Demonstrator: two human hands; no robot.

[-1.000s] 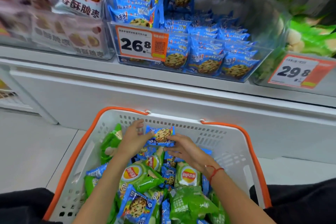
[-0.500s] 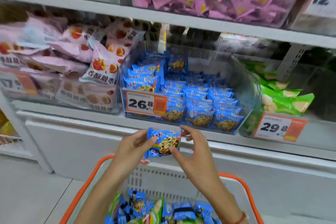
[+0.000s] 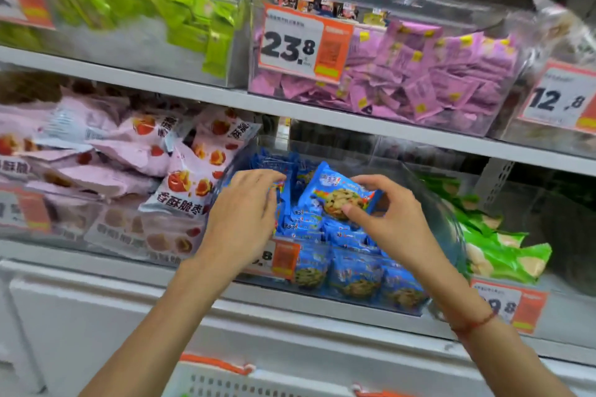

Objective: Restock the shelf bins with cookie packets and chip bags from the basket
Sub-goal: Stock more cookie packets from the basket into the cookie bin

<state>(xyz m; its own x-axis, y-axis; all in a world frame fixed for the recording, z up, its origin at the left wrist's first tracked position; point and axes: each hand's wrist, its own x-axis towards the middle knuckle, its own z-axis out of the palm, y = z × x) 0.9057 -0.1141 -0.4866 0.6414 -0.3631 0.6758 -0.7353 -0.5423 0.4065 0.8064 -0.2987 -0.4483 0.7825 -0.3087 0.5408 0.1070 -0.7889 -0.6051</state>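
Blue cookie packet (image 3: pixel 338 193) sits over the clear bin (image 3: pixel 451 235) of matching packets, long axis tilted down to the right | my right hand (image 3: pixel 393 219) pinches it, thumb on its face; nearer hand for the drop | my left hand (image 3: pixel 245 219) reaches in beside it, fingers loosely curled, apparently holding nothing | I judge the next move a short lowering into the bin

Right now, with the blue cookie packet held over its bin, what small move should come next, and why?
Probably lower the blue cookie packet and let go. The right hand pinches it just above the matching blue packets in the clear bin, while the left hand touches the upright packets at the back.
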